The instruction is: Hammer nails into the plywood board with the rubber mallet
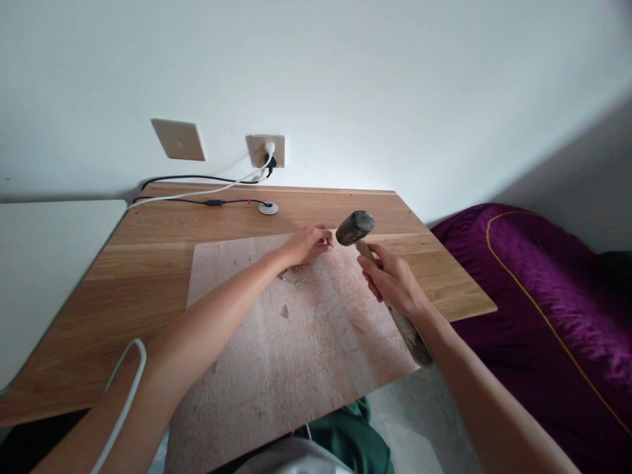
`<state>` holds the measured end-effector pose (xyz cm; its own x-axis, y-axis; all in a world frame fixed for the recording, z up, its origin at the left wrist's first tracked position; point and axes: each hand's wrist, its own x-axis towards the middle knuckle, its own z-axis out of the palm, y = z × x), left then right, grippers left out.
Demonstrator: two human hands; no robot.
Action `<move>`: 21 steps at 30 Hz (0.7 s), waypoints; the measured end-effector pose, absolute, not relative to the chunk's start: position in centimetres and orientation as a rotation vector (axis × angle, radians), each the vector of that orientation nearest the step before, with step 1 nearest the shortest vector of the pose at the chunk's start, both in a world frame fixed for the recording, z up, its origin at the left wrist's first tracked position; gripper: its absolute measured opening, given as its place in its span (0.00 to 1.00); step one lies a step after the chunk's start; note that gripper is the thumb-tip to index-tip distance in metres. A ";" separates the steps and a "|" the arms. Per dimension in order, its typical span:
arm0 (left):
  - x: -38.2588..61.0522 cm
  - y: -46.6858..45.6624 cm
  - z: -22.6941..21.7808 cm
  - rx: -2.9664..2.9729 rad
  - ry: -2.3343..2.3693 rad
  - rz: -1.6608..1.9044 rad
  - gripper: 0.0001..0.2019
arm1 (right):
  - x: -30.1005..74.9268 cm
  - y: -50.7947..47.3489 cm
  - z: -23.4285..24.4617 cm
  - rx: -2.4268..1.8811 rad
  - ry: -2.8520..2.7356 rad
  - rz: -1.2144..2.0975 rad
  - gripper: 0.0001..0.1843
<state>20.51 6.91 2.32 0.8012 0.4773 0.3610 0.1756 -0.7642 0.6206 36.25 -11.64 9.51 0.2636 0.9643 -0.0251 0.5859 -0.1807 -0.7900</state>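
My right hand (392,280) is wrapped round the wooden handle of a mallet (355,228). Its dark, cylindrical head hangs above the board's far right part, just right of my left hand. The handle slants back toward me beneath my wrist. My left hand (310,244) is pinched closed at the far edge of a thin plywood board (276,362); whatever is between the fingertips is too small to make out. Several loose nails (299,282) lie on the board beside my left wrist. Nearer to me is a small pointed piece (285,311), its kind unclear.
The board rests on a wooden desk (434,263) against a white wall. Cables (197,193) run along the back to a wall socket (266,151). A white panel (54,263) stands at left. Purple fabric (533,276) covers something on the right. A white cord (131,388) crosses my left arm.
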 end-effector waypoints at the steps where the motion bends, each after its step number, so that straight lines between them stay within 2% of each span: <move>1: 20.5 6.9 2.2 2.411 0.490 0.680 0.03 | 36.2 -11.7 9.7 -1.853 -1.408 0.709 0.19; 3: 20.6 7.0 2.1 2.409 0.514 0.671 0.08 | 36.1 -11.7 9.9 -1.831 -1.416 0.690 0.19; 6: 20.6 7.0 1.9 2.386 0.554 0.699 0.24 | 35.7 -11.4 10.2 -1.824 -1.442 0.674 0.19; 8: 20.6 6.9 1.8 2.378 0.568 0.725 0.28 | 35.4 -11.2 10.1 -1.874 -1.464 0.697 0.18; 14: 20.2 6.8 2.1 2.381 0.528 0.735 0.20 | 35.4 -11.3 9.3 -1.979 -1.470 0.718 0.17; 19: 20.2 7.0 2.0 2.408 0.504 0.700 0.05 | 36.2 -11.7 9.2 -1.945 -1.410 0.702 0.18; 21: 20.2 7.1 2.0 2.421 0.505 0.690 0.05 | 36.4 -11.8 9.2 -1.942 -1.400 0.708 0.18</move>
